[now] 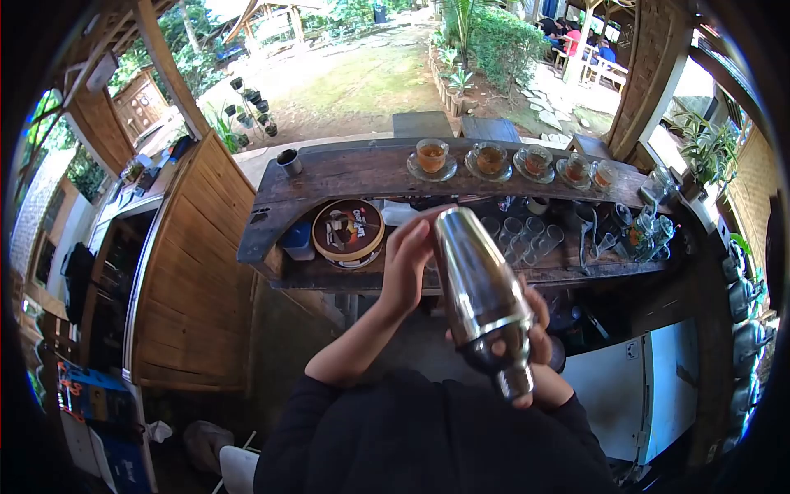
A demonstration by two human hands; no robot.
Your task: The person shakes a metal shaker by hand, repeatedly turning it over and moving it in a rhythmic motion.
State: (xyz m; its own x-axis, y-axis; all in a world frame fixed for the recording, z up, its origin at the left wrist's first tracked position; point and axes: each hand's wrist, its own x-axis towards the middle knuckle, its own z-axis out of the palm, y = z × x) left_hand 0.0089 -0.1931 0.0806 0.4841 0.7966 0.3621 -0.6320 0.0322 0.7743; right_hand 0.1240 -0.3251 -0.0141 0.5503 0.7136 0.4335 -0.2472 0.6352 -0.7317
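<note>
A shiny metal cocktail shaker (480, 276) is held up in front of my chest, tilted, with its capped end low and toward me and its flat base up and away. My left hand (409, 255) presses against the side of the shaker near the base, its fingertips partly hidden behind the metal. Around the shoulder and cap, my right hand (537, 333) is wrapped with its fingers curled on the metal. Beyond the shaker, glass cups (431, 154) of amber drink stand on saucers along the wooden counter (346, 169).
On the lower shelf are a round lidded box (349, 233), several clear glasses (543, 243) and a group of glassware (650, 235) at right. A metal cup (290, 161) stands on the counter's left end. A white cabinet (605, 395) is at my right, a wooden cabinet (193, 288) at my left.
</note>
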